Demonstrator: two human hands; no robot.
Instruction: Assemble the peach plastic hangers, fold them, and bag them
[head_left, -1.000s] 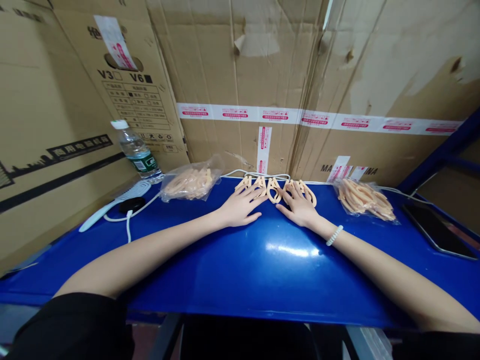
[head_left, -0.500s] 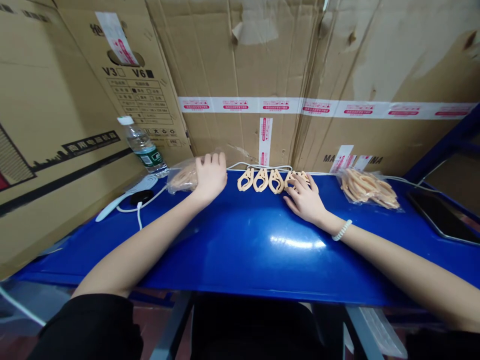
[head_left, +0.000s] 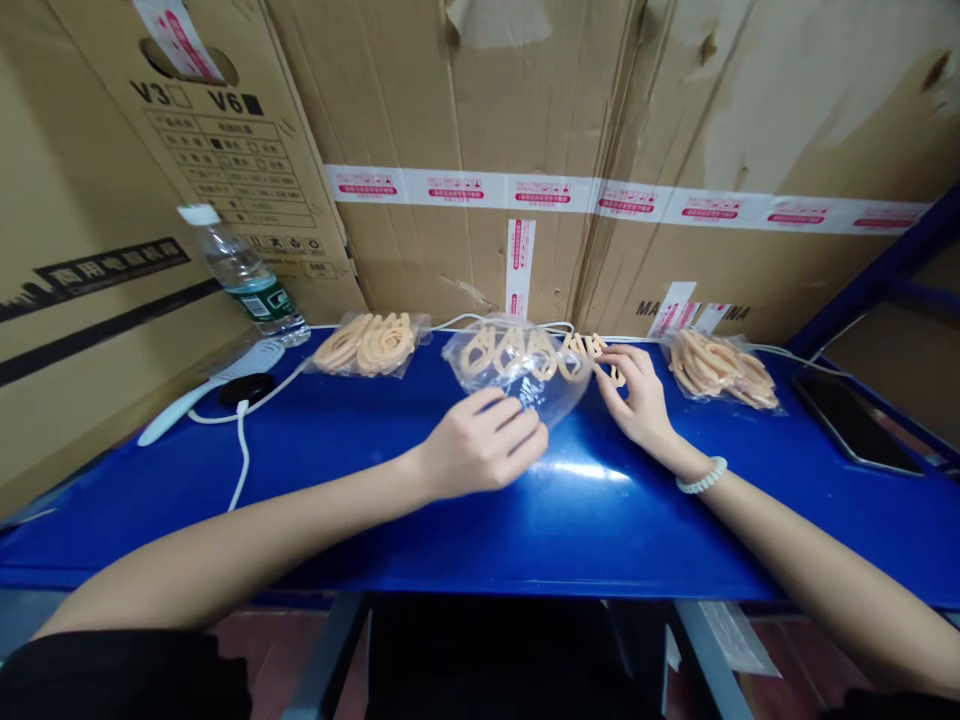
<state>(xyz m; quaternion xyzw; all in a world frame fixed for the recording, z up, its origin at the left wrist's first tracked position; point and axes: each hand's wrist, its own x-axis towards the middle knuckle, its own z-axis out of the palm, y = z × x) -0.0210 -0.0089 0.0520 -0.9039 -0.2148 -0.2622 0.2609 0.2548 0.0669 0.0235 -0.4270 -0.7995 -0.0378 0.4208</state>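
A clear plastic bag (head_left: pixel 551 400) is pinched in my left hand (head_left: pixel 487 440) over the middle of the blue table. Through the bag show several beige clips (head_left: pixel 511 352) in a row near the back edge. My right hand (head_left: pixel 637 398) has its thumb and fingers apart, its fingertips at the right end of the row, touching beige clips (head_left: pixel 616 375) there. A bag of beige clips (head_left: pixel 367 343) lies at the back left. Another bag of beige clips (head_left: pixel 720 368) lies right of my right hand.
Cardboard (head_left: pixel 450 120) stands along the back of the blue table (head_left: pixel 420 540). At the left are a water bottle (head_left: pixel 259 290), a pale blue brush (head_left: pixel 195 400) and a black round object (head_left: pixel 247 389) with a white cable. A dark phone (head_left: pixel 855 420) lies at the far right.
My left hand has left the bag of clips at the left and moved right with a clear bag in it. My right hand has shifted slightly right. The view has moved a little.
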